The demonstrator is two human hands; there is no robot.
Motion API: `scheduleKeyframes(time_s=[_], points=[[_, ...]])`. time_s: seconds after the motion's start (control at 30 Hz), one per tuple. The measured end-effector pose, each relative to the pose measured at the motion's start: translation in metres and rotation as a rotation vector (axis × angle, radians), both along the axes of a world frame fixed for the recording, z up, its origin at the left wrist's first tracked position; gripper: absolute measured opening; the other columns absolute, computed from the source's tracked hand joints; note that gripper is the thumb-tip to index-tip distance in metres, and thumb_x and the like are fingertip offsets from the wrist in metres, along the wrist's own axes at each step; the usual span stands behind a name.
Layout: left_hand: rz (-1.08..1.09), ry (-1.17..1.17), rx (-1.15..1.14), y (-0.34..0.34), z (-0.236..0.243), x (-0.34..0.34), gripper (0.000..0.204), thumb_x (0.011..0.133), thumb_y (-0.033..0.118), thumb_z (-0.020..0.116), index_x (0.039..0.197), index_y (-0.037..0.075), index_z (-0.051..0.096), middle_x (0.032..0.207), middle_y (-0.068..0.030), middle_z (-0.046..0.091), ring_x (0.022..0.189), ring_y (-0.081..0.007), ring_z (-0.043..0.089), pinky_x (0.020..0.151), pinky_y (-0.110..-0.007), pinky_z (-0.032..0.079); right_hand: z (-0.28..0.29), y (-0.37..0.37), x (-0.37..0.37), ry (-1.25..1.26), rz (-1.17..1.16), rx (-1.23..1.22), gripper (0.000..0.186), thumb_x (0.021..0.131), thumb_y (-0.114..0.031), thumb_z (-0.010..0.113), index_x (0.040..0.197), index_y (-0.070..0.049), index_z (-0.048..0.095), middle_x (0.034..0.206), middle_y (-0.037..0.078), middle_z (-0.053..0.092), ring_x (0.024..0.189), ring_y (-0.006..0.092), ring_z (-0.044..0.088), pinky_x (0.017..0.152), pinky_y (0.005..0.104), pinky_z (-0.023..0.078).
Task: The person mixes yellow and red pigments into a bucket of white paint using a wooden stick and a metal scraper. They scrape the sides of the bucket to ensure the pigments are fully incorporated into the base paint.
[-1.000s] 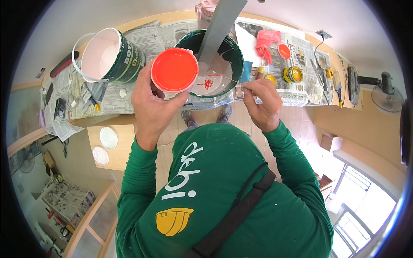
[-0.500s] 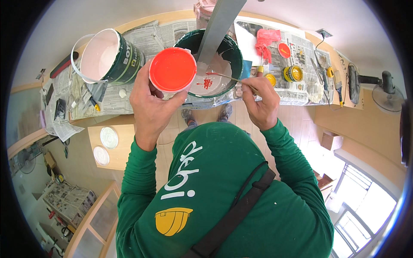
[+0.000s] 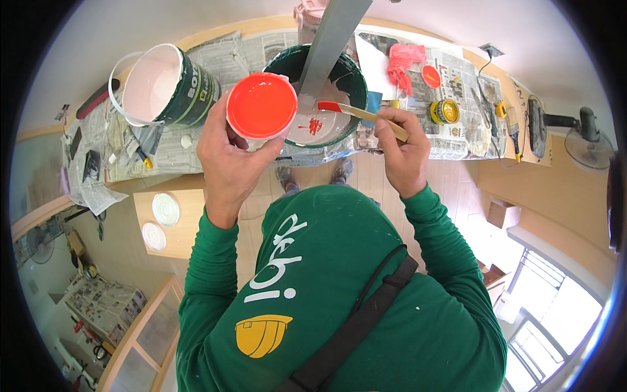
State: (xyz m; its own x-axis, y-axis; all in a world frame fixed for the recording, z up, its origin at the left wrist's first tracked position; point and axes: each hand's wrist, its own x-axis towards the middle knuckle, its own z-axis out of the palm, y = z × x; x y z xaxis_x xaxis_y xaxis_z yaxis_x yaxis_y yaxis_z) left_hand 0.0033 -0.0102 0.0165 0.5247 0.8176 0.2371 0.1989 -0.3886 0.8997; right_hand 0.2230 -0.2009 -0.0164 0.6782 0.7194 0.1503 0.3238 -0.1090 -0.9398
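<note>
My left hand (image 3: 232, 166) grips a white container of red paint (image 3: 261, 106), held over the left side of a dark green bucket (image 3: 354, 81). Inside the bucket, pale paint (image 3: 330, 134) carries streaks of red, and a long grey board (image 3: 326, 39) stands in it, rising past the rim. My right hand (image 3: 398, 140) pinches a flat wooden stick (image 3: 359, 113), its red-coated end over the pale paint, just right of the red container.
Newspaper (image 3: 215, 55) covers the bench, holding another bucket (image 3: 150, 88), a yellow can (image 3: 446, 112), pink gloves (image 3: 405, 65), a red lid (image 3: 431, 76) and brushes (image 3: 513, 130). A fan (image 3: 584, 144) is at right; two white lids (image 3: 165, 209) rest on a lower board.
The stick has turned, now showing its broad face and red-coated end. My right hand has shifted slightly right and rotated. The red container has moved very slightly left.
</note>
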Motion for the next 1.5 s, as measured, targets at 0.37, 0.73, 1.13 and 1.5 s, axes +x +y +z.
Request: scheduleKeyframes(time_s=[0.37,0.73,1.13,1.5], points=[[-0.091,-0.125,-0.108,-0.015,-0.005,0.018,0.075,0.078,0.005,0.095,0.143,-0.002,0.059,0.123,-0.0072,0.073,0.105,-0.0102,0.071,0.08,-0.023,0.057,0.049,0.011,-0.019,-0.138,0.087,0.348,0.02,0.096,0.001,0.077,0.115,-0.001,0.072,0.105,0.008,0.072,0.086,0.0161,0.068,0.076,0.0295,0.055],[-0.078,-0.2,-0.199,-0.009,0.001,0.027,0.071,0.079,0.01,0.095,0.139,-0.004,0.061,0.119,-0.0101,0.075,0.097,-0.0114,0.073,0.076,-0.025,0.059,0.049,0.0,0.0,-0.658,0.256,0.308,0.037,0.079,0.009,0.083,0.112,-0.006,0.076,0.106,0.011,0.071,0.083,0.0248,0.067,0.074,0.0368,0.054],[-0.11,-0.121,-0.122,-0.013,-0.001,0.033,0.079,0.075,0.009,0.097,0.143,-0.005,0.059,0.129,-0.0157,0.071,0.112,-0.0197,0.075,0.089,-0.033,0.064,0.081,0.001,-0.011,0.359,-0.016,0.207,0.015,0.103,-0.003,0.069,0.117,0.003,0.071,0.095,0.008,0.072,0.08,0.0112,0.067,0.07,0.0283,0.056],[-0.197,-0.167,-0.081,-0.03,0.003,0.065,0.082,0.073,0.006,0.097,0.144,-0.004,0.058,0.132,-0.0144,0.071,0.116,-0.022,0.074,0.092,-0.033,0.064,0.104,-0.034,0.036,0.573,-0.003,-0.094,0.021,0.1,-0.014,0.07,0.112,0.004,0.071,0.076,0.002,0.066,0.06,0.0074,0.06,0.053,0.025,0.047]])
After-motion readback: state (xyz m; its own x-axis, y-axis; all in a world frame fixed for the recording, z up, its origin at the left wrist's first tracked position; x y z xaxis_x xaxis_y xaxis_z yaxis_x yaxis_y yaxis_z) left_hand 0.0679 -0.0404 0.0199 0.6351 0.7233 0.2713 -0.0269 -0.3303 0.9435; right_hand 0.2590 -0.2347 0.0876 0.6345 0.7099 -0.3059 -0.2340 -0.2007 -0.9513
